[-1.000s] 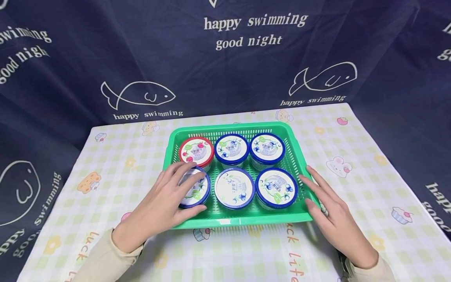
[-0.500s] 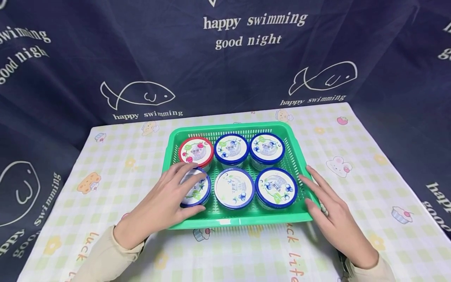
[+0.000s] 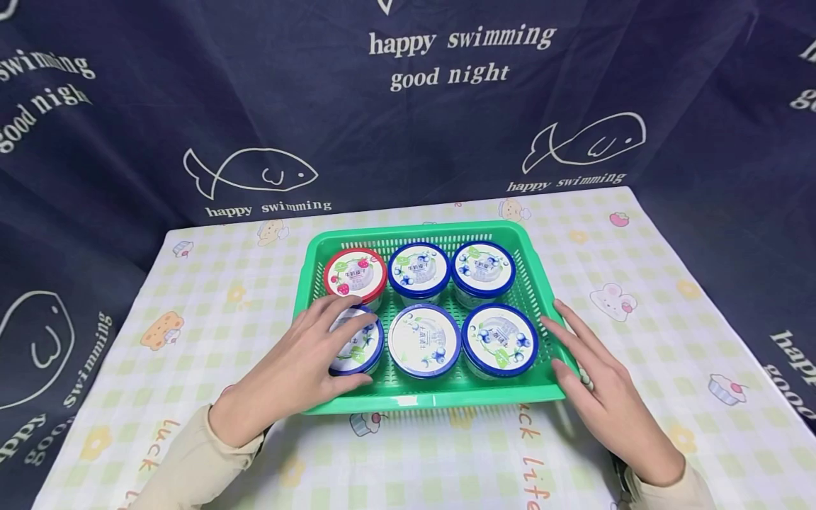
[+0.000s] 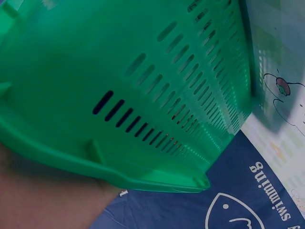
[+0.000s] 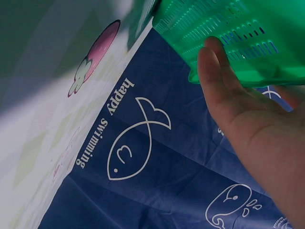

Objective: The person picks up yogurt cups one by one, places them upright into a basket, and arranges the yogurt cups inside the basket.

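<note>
A green plastic basket point(image 3: 408, 401) holds several lidded cups in two rows. In the head view, my left hand point(image 3: 302, 361) grips the front-left blue-rimmed cup point(image 3: 357, 347), its fingers bent over the far side of the lid and the thumb at the near side. The hand covers the lid's left part. My right hand point(image 3: 602, 393) rests at the basket's right rim with fingers fairly straight. In the right wrist view, fingers point(image 5: 209, 67) lie along the basket's outer wall. The left wrist view shows mostly the basket's outer wall point(image 4: 71, 95).
Behind the held cup stands a red-rimmed cup point(image 3: 355, 275). Blue-rimmed cups point(image 3: 418, 269) fill the other places, including the front middle cup point(image 3: 423, 341). A checked cloth point(image 3: 408, 460) covers the table, and a dark blue curtain point(image 3: 408, 142) hangs behind and at both sides.
My left hand has shifted slightly to the right, and the front-left cup with it. My right hand and the basket stay in place.
</note>
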The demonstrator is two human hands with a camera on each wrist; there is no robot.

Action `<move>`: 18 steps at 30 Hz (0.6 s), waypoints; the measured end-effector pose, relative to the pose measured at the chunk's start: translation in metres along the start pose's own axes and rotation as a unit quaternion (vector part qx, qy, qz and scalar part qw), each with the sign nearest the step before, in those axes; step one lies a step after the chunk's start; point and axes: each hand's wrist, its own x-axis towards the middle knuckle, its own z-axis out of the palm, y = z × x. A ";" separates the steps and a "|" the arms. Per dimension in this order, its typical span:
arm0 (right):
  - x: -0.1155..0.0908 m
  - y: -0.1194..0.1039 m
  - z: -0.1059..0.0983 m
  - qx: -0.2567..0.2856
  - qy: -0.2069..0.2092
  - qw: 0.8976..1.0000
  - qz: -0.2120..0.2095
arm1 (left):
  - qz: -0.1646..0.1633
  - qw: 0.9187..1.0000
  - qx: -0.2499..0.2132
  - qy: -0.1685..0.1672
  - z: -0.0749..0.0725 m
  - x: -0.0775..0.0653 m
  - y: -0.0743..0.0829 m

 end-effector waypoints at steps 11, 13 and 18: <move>0.001 0.000 -0.001 0.003 -0.002 1.000 -0.002 | -0.005 1.000 -0.007 -0.009 0.002 0.001 -0.001; 0.000 0.000 0.000 0.004 -0.001 1.000 -0.003 | -0.007 1.000 -0.007 -0.013 0.002 0.001 -0.001; 0.000 0.000 0.000 0.005 0.000 1.000 0.002 | -0.014 1.000 -0.008 -0.019 0.002 0.001 -0.001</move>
